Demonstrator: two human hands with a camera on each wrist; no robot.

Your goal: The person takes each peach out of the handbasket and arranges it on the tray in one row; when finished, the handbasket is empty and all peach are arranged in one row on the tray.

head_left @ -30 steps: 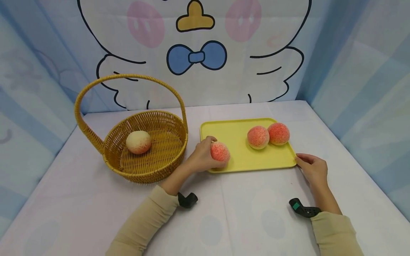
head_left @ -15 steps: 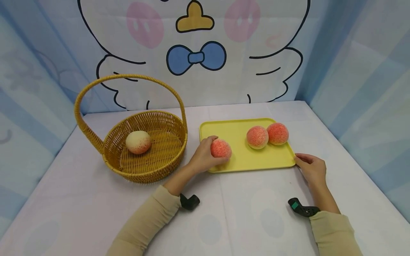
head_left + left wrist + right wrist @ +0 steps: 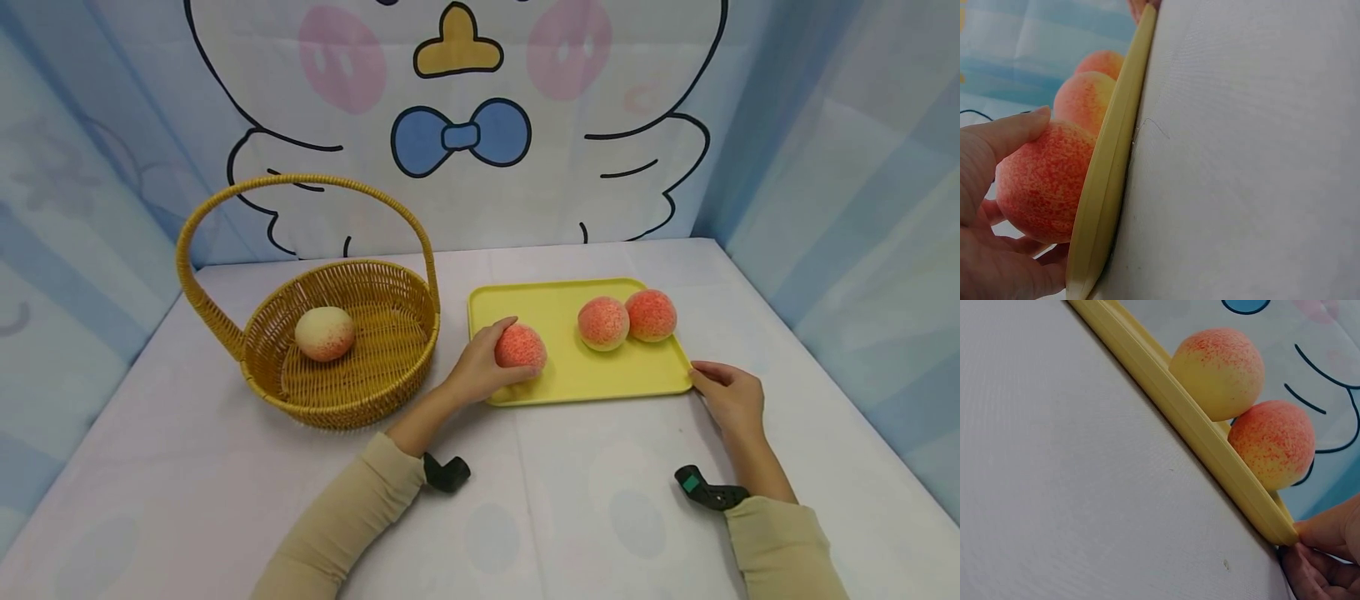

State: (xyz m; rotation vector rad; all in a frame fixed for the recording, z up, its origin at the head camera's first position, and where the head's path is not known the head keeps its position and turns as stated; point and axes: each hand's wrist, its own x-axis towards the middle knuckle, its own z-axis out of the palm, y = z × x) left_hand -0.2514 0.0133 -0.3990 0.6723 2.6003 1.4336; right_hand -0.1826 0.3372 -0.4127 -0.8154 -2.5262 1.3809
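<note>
Since the earlier frame, the left hand and its speckled coral peach have shifted slightly rightward, while the right hand has stayed at the near right corner of the yellow tray. From the head view, we see the left thumb and fingers curled around opposite sides of that peach at the tray's left end; two other peaches sit farther right, and a paler peach lies in the wicker basket. Through the left wrist view, we find the grip spread to the peach's width, though the tray's rim hides its underside (so we cannot tell whether it touches down). We would judge it light, perhaps foam, grippy-skinned and easily dented, best held lightly around its widest part. Across the right wrist view, thumb and fingers narrowly pinch the corner; we expect the tray to be thin, fairly stiff and smooth, best steadied by that rim.
</note>
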